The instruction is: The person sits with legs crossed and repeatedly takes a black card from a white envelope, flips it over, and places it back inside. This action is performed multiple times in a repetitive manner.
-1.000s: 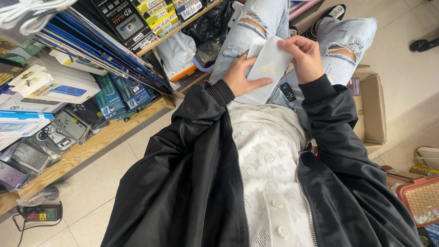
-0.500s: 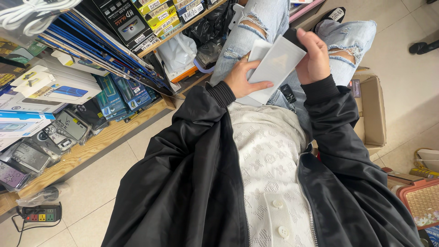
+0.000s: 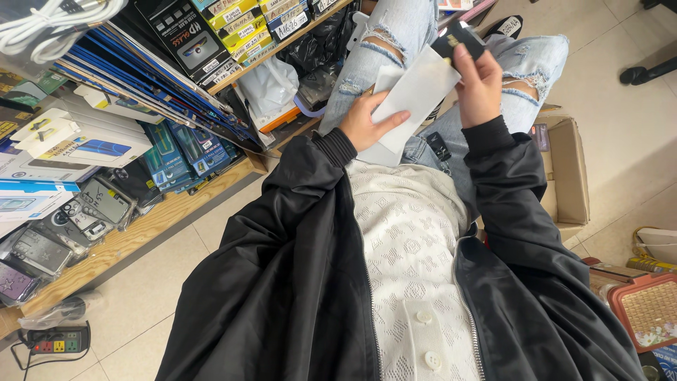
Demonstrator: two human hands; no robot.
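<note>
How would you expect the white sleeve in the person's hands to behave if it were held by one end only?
The white sleeve looks thin and flat, so it is probably light. It stays fairly straight between the left hand and the right hand, which suggests card-like stiffness with some flex. Its smooth face may be slippery, so a one-ended grip could let it droop or slide.

Left hand (image 3: 367, 121) gripping white flat packet (image 3: 415, 92) from below; right hand (image 3: 481, 85) pinching small black item (image 3: 457, 41) at packet's upper corner, above lap.
</note>
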